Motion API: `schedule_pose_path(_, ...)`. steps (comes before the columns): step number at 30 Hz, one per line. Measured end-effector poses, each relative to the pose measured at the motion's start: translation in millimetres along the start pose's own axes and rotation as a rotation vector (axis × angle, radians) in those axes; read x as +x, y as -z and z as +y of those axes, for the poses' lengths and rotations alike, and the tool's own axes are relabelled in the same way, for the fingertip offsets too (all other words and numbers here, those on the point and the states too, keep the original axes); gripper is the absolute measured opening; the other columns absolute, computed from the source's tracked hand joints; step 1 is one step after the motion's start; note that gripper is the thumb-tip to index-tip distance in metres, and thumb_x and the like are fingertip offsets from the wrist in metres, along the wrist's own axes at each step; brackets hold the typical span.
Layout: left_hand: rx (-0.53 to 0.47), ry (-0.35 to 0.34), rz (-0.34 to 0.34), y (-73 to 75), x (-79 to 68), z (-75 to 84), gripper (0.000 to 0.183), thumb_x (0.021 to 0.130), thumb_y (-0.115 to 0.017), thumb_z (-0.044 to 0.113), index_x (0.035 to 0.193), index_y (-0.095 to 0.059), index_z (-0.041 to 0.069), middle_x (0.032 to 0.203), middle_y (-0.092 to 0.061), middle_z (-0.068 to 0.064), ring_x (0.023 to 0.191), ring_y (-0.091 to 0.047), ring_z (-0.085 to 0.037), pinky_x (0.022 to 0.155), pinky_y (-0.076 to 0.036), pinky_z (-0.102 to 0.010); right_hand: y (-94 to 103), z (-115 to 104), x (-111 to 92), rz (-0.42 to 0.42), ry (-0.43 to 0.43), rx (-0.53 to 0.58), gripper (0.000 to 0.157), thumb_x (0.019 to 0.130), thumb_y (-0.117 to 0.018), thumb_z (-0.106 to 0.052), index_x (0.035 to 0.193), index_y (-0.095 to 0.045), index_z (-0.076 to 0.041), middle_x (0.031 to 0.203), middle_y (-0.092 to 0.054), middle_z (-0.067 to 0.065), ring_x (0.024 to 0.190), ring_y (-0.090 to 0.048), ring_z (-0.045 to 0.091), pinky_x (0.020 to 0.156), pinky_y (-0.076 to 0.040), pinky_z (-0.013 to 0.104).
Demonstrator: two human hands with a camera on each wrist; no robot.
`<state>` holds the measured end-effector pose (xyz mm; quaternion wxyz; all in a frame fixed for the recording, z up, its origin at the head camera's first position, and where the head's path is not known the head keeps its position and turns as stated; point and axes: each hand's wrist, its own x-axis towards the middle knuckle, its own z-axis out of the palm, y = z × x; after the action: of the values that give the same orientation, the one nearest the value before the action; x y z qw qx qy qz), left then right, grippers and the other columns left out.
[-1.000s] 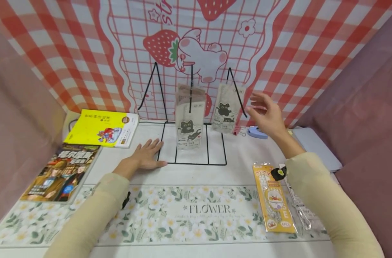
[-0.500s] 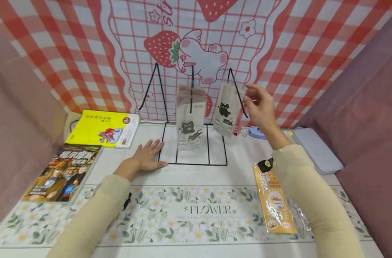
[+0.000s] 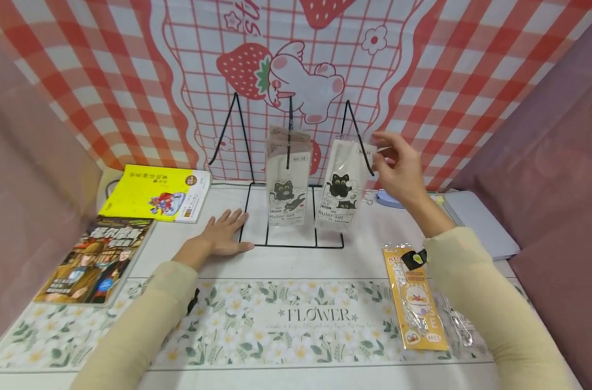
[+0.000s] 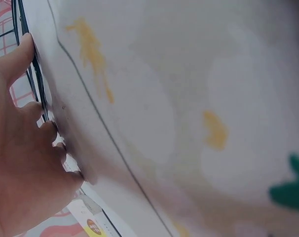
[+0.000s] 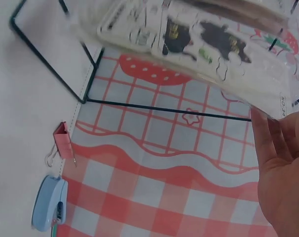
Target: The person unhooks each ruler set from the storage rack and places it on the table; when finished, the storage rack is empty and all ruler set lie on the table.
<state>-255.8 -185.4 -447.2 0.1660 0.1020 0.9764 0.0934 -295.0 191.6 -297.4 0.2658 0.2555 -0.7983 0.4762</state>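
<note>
A black wire display rack (image 3: 296, 246) stands at the back of the table. From its right hook (image 3: 357, 130) hangs a clear ruler set packet (image 3: 338, 184) with black cats on it. My right hand (image 3: 400, 168) pinches this packet by its upper right edge; in the right wrist view the fingertips (image 5: 260, 116) meet the packet's corner. Several similar packets (image 3: 286, 200) hang on the middle hook, while the left hook (image 3: 222, 131) carries nothing. My left hand (image 3: 221, 235) lies spread on the table, fingers and thumb at the rack's left base wire.
A yellow book (image 3: 149, 192) and a magazine (image 3: 91, 260) lie at the left. An orange duck packet (image 3: 417, 303) and a clear packet (image 3: 463, 327) lie near my right sleeve. A red binder clip (image 5: 64, 140), a blue gadget (image 5: 46, 202) and a grey flat case (image 3: 478, 222) sit farther back.
My right hand has reached left to the packet on the right hook and taken its edge. The packet has come forward along the hook toward me. My left hand stays put.
</note>
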Motion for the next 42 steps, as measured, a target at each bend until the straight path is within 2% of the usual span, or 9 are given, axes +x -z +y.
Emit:
schedule_pose_path(5, -0.002, -0.006, -0.008, -0.4, 0.6, 0.1, 0.091, 0.09, -0.051, 0.061, 0.157, -0.009, 0.015, 0.165, -0.003, -0.013, 0.153, 0.0, -0.04, 0.122, -0.002, -0.063, 14.2, -11.3, -19.4, -0.067, 0.024, -0.044, 0.032, 0.091, -0.054, 0.005, 0.122, -0.061, 0.001, 0.109, -0.066, 0.018, 0.081, -0.063, 0.0, 0.067, -0.052, 0.006)
schedule_pose_path(9, 0.005, -0.007, -0.009, 0.5, 0.5, -0.4, 0.091, 0.091, -0.05, 0.061, 0.157, -0.008, 0.015, 0.165, -0.003, -0.014, 0.153, -0.001, -0.041, 0.122, -0.002, -0.064, 22.9, -18.9, -32.0, -0.094, 0.017, -0.013, 0.032, 0.09, -0.054, 0.008, 0.121, -0.062, 0.001, 0.098, -0.063, 0.001, 0.076, -0.061, -0.002, 0.062, -0.053, 0.008)
schedule_pose_path(13, 0.006, -0.004, -0.012, 1.6, -0.1, -0.3, 0.091, 0.091, -0.049, 0.06, 0.157, -0.007, 0.014, 0.165, -0.002, -0.014, 0.153, 0.0, -0.041, 0.122, -0.001, -0.064, 27.3, -24.6, -39.2, -0.107, 0.027, 0.063, 0.033, 0.088, -0.054, 0.013, 0.119, -0.062, 0.006, 0.099, -0.062, -0.012, 0.076, -0.062, 0.001, 0.061, -0.054, 0.012)
schedule_pose_path(17, 0.007, -0.002, -0.012, 1.8, -0.1, -0.4, 0.091, 0.091, -0.05, 0.06, 0.157, -0.008, 0.014, 0.165, -0.002, -0.015, 0.153, 0.0, -0.041, 0.122, -0.001, -0.065, 30.4, -30.7, -44.3, -0.119, 0.046, 0.115, 0.031, 0.085, -0.055, 0.016, 0.115, -0.062, 0.01, 0.103, -0.064, -0.011, 0.076, -0.063, 0.003, 0.062, -0.056, 0.015)
schedule_pose_path(23, 0.003, -0.001, -0.016, 0.3, 0.3, -0.9, 0.091, 0.091, -0.049, 0.06, 0.157, -0.007, 0.014, 0.165, -0.002, -0.014, 0.153, 0.0, -0.041, 0.122, -0.001, -0.064, 36.1, -37.5, -53.1, -0.111, 0.099, 0.11, 0.032, 0.083, -0.058, 0.018, 0.114, -0.062, 0.01, 0.103, -0.064, -0.013, 0.075, -0.063, 0.002, 0.062, -0.057, 0.014)
schedule_pose_path(33, -0.002, -0.003, -0.012, -0.9, 1.1, -1.5, 0.091, 0.091, -0.049, 0.06, 0.157, -0.008, 0.014, 0.165, -0.002, -0.015, 0.152, 0.0, -0.042, 0.121, -0.001, -0.065, 43.2, -45.2, -70.8, -0.11, 0.076, 0.261, 0.031, 0.081, -0.055, 0.024, 0.111, -0.055, 0.022, 0.1, -0.065, -0.009, 0.082, -0.066, 0.002, 0.066, -0.059, 0.017)
schedule_pose_path(37, -0.001, -0.001, -0.013, -1.6, 1.3, -1.8, 0.091, 0.091, -0.049, 0.061, 0.157, -0.008, 0.014, 0.165, -0.002, -0.015, 0.152, 0.0, -0.042, 0.121, 0.0, -0.065, 46.2, -39.0, -81.3, -0.116, 0.037, 0.338, 0.032, 0.08, -0.053, 0.026, 0.112, -0.054, 0.024, 0.103, -0.067, -0.004, 0.081, -0.067, 0.005, 0.064, -0.059, 0.019)
schedule_pose_path(40, 0.004, -0.005, -0.012, -1.3, 1.6, -2.2, 0.091, 0.091, -0.048, 0.061, 0.157, -0.007, 0.014, 0.165, -0.002, -0.015, 0.152, 0.0, -0.042, 0.121, -0.001, -0.065, 49.5, -28.3, -90.6, -0.133, -0.041, 0.31, 0.032, 0.081, -0.055, 0.025, 0.113, -0.055, 0.022, 0.105, -0.067, -0.004, 0.08, -0.067, 0.005, 0.063, -0.059, 0.019)
schedule_pose_path(42, 0.005, -0.006, -0.008, -0.7, 1.8, -2.4, 0.091, 0.091, -0.049, 0.061, 0.157, -0.008, 0.014, 0.165, -0.002, -0.015, 0.152, 0.0, -0.042, 0.121, -0.001, -0.065, 52.2, -19.4, -95.8, -0.16, -0.12, 0.241, 0.032, 0.083, -0.056, 0.021, 0.115, -0.057, 0.016, 0.105, -0.065, -0.006, 0.08, -0.066, 0.002, 0.063, -0.059, 0.019)
